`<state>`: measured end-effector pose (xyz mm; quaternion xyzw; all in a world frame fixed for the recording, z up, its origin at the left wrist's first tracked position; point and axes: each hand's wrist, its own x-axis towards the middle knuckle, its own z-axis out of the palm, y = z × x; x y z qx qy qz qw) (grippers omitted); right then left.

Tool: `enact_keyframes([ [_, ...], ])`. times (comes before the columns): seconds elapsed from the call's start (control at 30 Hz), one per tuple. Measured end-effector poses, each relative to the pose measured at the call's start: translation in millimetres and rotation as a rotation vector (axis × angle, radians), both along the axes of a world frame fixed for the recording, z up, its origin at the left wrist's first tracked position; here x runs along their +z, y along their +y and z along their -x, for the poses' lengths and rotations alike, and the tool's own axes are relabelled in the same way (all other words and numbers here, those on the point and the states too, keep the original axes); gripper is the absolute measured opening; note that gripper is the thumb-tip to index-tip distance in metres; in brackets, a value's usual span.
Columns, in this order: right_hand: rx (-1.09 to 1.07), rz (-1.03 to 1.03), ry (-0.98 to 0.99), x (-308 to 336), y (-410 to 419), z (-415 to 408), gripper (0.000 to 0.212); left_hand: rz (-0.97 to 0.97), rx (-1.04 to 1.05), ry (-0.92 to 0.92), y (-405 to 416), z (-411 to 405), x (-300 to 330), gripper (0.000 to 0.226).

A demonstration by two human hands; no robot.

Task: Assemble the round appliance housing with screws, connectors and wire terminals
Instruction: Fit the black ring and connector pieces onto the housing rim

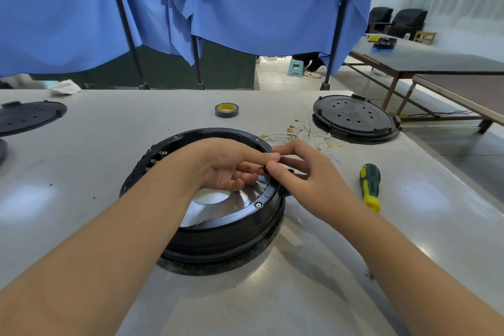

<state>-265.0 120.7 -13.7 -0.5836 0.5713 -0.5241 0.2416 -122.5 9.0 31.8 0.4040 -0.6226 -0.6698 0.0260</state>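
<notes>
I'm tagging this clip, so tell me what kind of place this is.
Probably an assembly workshop or training bench: a round black housing sits on a grey worktable, with loose wire terminals, a screwdriver and a tape roll nearby.

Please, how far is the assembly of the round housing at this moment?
Looks done: screws already sit in the rim of the round housing, one near its front right edge. In hand: left hand and right hand together pinch a small dark part above the rim; what it is, I cannot tell. Left: the wire terminals lie loose on the table, the screwdriver lies unused.
</notes>
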Motion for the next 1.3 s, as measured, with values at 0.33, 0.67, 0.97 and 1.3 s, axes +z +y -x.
enact_keyframes([
  [0.33, -0.04, -0.007, 0.037, 0.5, -4.7, 0.8, 0.006, -0.06, 0.012, 0.0, 0.0, -0.4, -0.8, 0.032],
  [0.67, -0.043, -0.002, -0.023, -9.7, -5.7, 0.4, 0.013, -0.089, -0.059, -0.048, -2.4, 3.3, -3.9, 0.011],
  [0.97, -0.078, -0.034, -0.104, -9.9, -7.1, 4.0, 0.024, -0.128, -0.055, -0.05, -5.4, 5.1, -7.2, 0.031],
  [1.3, -0.094, -0.028, -0.136, -10.2, -8.2, 2.2, 0.021, -0.021, -0.012, -0.095, -2.2, 11.1, -8.2, 0.026],
])
